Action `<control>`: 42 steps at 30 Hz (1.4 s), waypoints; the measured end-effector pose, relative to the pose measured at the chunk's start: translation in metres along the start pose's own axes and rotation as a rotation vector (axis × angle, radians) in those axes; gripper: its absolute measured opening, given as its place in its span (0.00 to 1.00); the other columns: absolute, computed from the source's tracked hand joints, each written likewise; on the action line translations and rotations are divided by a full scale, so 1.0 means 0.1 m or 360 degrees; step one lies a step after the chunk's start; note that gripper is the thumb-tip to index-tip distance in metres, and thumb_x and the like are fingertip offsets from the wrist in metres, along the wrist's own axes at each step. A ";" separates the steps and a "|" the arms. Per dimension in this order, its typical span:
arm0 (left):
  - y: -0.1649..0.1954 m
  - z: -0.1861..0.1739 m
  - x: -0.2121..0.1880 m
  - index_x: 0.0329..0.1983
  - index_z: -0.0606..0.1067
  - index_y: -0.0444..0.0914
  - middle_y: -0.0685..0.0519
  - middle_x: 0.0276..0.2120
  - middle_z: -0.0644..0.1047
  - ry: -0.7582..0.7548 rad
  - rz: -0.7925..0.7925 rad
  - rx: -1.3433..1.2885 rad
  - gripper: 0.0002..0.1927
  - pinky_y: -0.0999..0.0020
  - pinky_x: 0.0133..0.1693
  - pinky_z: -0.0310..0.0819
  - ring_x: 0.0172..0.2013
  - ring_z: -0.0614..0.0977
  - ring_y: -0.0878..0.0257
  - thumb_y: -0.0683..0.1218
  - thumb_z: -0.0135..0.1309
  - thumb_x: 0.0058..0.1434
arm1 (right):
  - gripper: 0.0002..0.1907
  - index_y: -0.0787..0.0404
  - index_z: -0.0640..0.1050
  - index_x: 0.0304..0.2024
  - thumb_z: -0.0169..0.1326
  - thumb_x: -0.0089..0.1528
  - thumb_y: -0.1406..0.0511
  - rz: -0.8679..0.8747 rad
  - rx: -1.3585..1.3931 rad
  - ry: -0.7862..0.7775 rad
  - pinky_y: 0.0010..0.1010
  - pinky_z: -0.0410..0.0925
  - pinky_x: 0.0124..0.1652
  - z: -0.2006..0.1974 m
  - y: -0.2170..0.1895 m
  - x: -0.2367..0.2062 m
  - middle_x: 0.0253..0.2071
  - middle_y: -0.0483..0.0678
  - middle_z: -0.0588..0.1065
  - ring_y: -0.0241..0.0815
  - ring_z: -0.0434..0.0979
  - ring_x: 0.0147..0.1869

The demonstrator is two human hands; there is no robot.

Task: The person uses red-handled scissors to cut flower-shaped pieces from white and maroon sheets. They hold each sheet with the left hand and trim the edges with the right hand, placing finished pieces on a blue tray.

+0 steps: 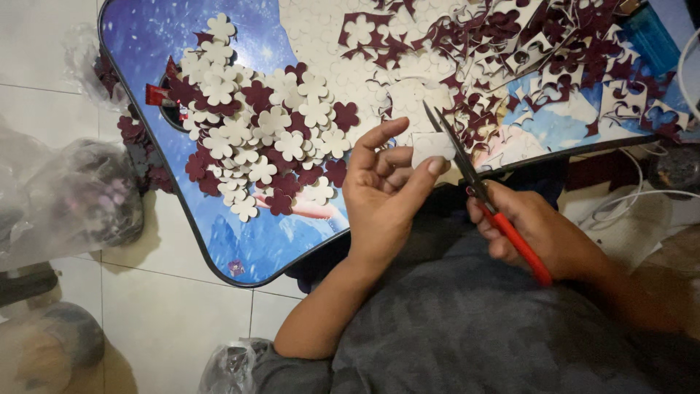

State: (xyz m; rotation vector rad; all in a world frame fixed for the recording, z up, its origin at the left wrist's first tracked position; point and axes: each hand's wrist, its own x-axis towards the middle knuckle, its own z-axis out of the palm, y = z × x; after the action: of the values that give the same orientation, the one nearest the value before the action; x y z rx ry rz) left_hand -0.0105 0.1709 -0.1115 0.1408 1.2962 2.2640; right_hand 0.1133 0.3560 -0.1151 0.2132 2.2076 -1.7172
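Left hand [385, 191] pinches a small white card piece [432, 148], flat and matte, between fingertips and thumb; the other fingers are loosely curled. Right hand [536, 232] is closed round the red handles of the scissors [477, 186]; the dark metal blades stand part open, tips up, touching the card's right edge. One card piece, one pair of scissors, two hands.

Work sits just off the near rim of a low table [240, 244] with rounded corners and a glossy blue printed top. On it is a pile of flower-shaped cutouts [266, 135], white and maroon, thin and flat, too many and too overlapped to count. On the far right is a heap of maroon-and-white offcut scraps [525, 51], jagged, with punched-out holes.

The floor [157, 303] is white tile. Clear plastic bags [69, 197] lie on the left, contents blurred. White cables [634, 197] run on the right.
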 end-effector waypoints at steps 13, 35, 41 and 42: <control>0.11 0.02 -0.01 0.63 0.70 0.31 0.53 0.38 0.79 -0.0086 -0.0104 0.0269 0.26 0.79 0.40 0.76 0.37 0.82 0.70 0.34 0.63 0.62 | 0.47 0.61 0.69 0.50 0.45 0.54 0.28 -0.0069 0.0126 -0.0138 0.29 0.64 0.28 -0.02 -0.13 0.01 0.27 0.43 0.65 0.34 0.64 0.29; 0.24 -0.07 0.02 0.63 0.70 0.29 0.53 0.37 0.78 -0.0045 -0.0083 0.0323 0.27 0.77 0.41 0.78 0.37 0.83 0.68 0.33 0.63 0.61 | 0.44 0.56 0.71 0.36 0.42 0.50 0.25 -0.0046 -0.0115 -0.0145 0.29 0.60 0.19 -0.09 -0.03 -0.02 0.17 0.39 0.64 0.32 0.65 0.17; 0.24 -0.10 0.04 0.63 0.69 0.29 0.51 0.36 0.80 -0.0049 -0.0055 0.0315 0.27 0.78 0.40 0.78 0.38 0.83 0.68 0.33 0.63 0.62 | 0.43 0.56 0.72 0.34 0.45 0.48 0.26 -0.0044 -0.0109 -0.0173 0.29 0.63 0.19 -0.09 0.05 -0.01 0.18 0.39 0.65 0.33 0.68 0.18; 0.24 -0.11 0.04 0.63 0.69 0.30 0.51 0.36 0.80 -0.0052 -0.0048 0.0311 0.27 0.78 0.41 0.78 0.38 0.83 0.68 0.33 0.63 0.62 | 0.42 0.56 0.72 0.35 0.46 0.49 0.27 -0.0074 -0.0110 -0.0179 0.29 0.63 0.20 -0.10 0.06 -0.01 0.18 0.39 0.65 0.33 0.69 0.19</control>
State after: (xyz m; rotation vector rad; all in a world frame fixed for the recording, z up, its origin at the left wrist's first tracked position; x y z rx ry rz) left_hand -0.0265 0.1548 -0.0979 0.2248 1.4902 2.0984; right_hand 0.1142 0.3676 -0.1177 0.0473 2.2014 -1.6311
